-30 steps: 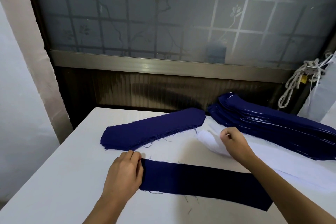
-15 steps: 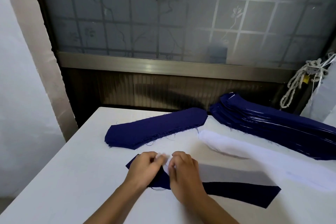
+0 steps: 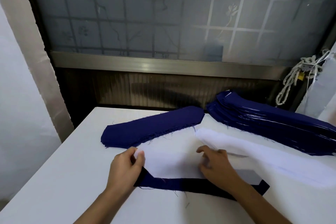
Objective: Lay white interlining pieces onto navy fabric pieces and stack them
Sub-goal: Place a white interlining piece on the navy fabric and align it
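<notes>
A navy fabric piece (image 3: 181, 184) lies flat on the white table in front of me. A white interlining piece (image 3: 169, 163) covers its upper part, leaving the navy front edge showing. My left hand (image 3: 125, 169) pinches the left end of the interlining between thumb and fingers. My right hand (image 3: 216, 166) rests on the interlining near its middle, fingers loosely bent and spread. A pile of white interlining pieces (image 3: 245, 151) lies to the right. Behind it sits a small stack of navy pieces (image 3: 151, 129).
A tall stack of navy pieces with white layers (image 3: 272, 123) fills the back right of the table (image 3: 63, 187). A window frame and wall stand behind the table. A knotted rope (image 3: 294, 76) hangs at the right. The table's left edge runs diagonally.
My right hand took an interlining piece from the white pile and brought it over the navy piece. Both hands met at its left end, then my right hand slid rightward along it.
</notes>
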The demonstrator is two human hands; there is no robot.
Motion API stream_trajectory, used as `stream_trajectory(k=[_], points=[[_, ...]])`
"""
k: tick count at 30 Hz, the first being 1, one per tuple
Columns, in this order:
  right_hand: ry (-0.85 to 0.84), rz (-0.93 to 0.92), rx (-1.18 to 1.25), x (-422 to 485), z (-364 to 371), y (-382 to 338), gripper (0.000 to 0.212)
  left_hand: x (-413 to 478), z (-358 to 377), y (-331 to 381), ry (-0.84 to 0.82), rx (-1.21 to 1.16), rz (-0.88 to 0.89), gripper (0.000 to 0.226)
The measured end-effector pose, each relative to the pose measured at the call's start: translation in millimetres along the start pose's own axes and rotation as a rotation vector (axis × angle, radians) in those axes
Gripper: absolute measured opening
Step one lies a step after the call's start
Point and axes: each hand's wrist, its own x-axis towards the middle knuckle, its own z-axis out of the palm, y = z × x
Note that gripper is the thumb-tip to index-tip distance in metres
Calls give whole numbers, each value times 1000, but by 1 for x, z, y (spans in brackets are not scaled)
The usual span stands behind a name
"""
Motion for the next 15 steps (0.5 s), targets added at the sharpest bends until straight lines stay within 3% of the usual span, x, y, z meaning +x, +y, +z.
stream_trajectory(k=[5,9,12,15], points=[[-6,93,-226,-21,-29,46,41,10,-15,-9,8,219,-12,36],[44,166,-317,-39,-45,66,41,12,-15,-16,9,215,-37,37],[184,198,-181,-52,-57,70,35,16,-18,-20,69,84,-107,35],[294,263,104,-65,-70,65,31,17,-23,-21,89,-24,-165,19]])
